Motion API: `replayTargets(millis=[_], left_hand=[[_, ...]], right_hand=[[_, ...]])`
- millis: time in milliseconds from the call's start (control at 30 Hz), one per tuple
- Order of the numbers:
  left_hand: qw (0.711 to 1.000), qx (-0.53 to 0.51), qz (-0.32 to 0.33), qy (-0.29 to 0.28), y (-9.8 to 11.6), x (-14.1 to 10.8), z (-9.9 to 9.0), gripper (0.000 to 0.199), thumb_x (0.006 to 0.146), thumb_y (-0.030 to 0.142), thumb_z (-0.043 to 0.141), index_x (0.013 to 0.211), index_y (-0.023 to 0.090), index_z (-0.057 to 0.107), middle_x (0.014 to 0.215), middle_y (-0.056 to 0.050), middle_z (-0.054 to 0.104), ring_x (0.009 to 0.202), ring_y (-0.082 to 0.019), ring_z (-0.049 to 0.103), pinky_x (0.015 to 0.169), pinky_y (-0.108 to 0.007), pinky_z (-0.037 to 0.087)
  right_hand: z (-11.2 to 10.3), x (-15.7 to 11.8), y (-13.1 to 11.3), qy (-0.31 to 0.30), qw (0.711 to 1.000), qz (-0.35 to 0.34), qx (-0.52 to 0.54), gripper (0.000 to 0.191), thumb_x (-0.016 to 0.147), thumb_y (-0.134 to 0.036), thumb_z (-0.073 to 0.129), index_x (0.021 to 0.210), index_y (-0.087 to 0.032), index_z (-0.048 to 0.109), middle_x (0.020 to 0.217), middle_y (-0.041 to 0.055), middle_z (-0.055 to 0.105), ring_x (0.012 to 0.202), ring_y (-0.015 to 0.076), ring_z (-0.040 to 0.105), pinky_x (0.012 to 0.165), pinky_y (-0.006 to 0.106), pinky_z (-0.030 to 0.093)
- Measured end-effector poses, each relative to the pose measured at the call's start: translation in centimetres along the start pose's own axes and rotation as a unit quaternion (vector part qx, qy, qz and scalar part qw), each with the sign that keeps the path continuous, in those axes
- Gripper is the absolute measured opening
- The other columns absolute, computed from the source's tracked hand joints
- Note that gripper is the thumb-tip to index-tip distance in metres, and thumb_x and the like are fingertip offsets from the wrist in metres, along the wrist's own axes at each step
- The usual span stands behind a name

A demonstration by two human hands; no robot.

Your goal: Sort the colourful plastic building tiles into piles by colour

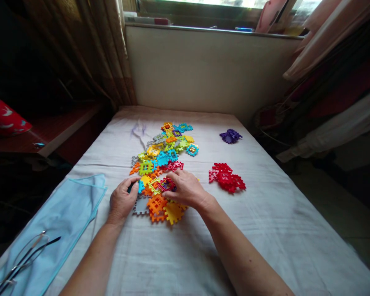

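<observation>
1. Right hand (185, 188): over the near part of the pile, palm down, thumb and fingers spread around a red window-pattern tile (166, 184). Fingertips at its edges; can't tell if it's actually pinched.
2. Left hand (122, 198): at the pile's left edge, fingers curled, thumb alongside a cyan tile (141, 187). Grip can't be told; the fingers hide the inner side.
3. Just below the hands: gray tile (141, 204) flat on the left, orange window tile (156, 203) in the middle, yellow tile (173, 212) on the right with a toothed edge.
4. Mixed pile of interlocking plastic tiles (163, 158): runs from between the hands toward the far end of the sheet. Lime, cyan, orange, yellow, gray, some red and purple, overlapping.
5. Red tile cluster (225, 177): right of the pile, apart from it.
6. Purple tile cluster (231, 136): farther back on the right, well apart from the pile.
7. All tiles on a pale sheet (271, 230), lightly creased.
8. Light blue cloth (80, 201): left of the left arm, eyeglasses (27, 255) lying on it.
9. Beyond: plain wall (209, 74) under a window ledge, brown curtain (106, 53) on the left, hanging fabric (336, 45) on the right.
</observation>
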State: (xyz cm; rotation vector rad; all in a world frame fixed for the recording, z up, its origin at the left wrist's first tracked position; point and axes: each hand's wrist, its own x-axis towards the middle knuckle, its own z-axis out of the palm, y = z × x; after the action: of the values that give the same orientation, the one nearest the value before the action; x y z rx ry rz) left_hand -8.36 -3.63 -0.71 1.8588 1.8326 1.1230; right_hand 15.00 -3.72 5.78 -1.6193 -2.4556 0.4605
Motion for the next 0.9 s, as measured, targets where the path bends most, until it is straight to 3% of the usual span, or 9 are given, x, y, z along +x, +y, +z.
replayTargets(millis=[233,433,633,900], left_hand=[[1.000,-0.001,-0.001,0.002,0.0,0.0,0.0,0.033,0.080,0.040,0.048,0.095,0.023,0.072,0.102,-0.002,0.076,0.099,-0.021,0.070,0.091,-0.033,0.054],[1.000,-0.005,-0.003,0.000,0.0,0.0,0.0,0.034,0.080,0.040,0.048,0.096,0.023,0.072,0.102,-0.003,0.076,0.099,-0.022,0.070,0.091,-0.033,0.054],[1.000,-0.001,-0.005,0.004,0.0,0.0,0.0,0.033,0.079,0.040,0.048,0.096,0.024,0.072,0.102,-0.002,0.076,0.098,-0.022,0.070,0.090,-0.033,0.054],[1.000,0.001,-0.002,0.001,-0.1,-0.1,0.0,0.034,0.080,0.041,0.047,0.097,0.023,0.072,0.104,-0.003,0.076,0.100,-0.022,0.070,0.091,-0.034,0.054]], right_hand=[[0.2,0.2,-0.6,-0.001,1.000,0.013,-0.011,0.044,0.084,-0.042,0.061,0.124,-0.023,0.060,0.117,0.0100,0.067,0.108,0.0242,0.060,0.090,0.034,0.045],[-1.5,-0.4,1.5,0.021,0.999,0.037,0.015,0.045,0.088,-0.043,0.058,0.128,-0.023,0.059,0.120,0.0089,0.068,0.111,0.0235,0.061,0.092,0.032,0.046],[-4.2,-1.8,5.7,0.045,0.988,0.149,0.016,0.045,0.085,-0.035,0.060,0.129,-0.023,0.060,0.129,0.0089,0.065,0.117,0.0242,0.060,0.098,0.033,0.045],[-5.6,-4.0,11.8,0.052,0.938,0.342,-0.036,0.047,0.080,-0.033,0.058,0.126,-0.024,0.063,0.121,0.0086,0.070,0.104,0.0240,0.065,0.081,0.028,0.048]])
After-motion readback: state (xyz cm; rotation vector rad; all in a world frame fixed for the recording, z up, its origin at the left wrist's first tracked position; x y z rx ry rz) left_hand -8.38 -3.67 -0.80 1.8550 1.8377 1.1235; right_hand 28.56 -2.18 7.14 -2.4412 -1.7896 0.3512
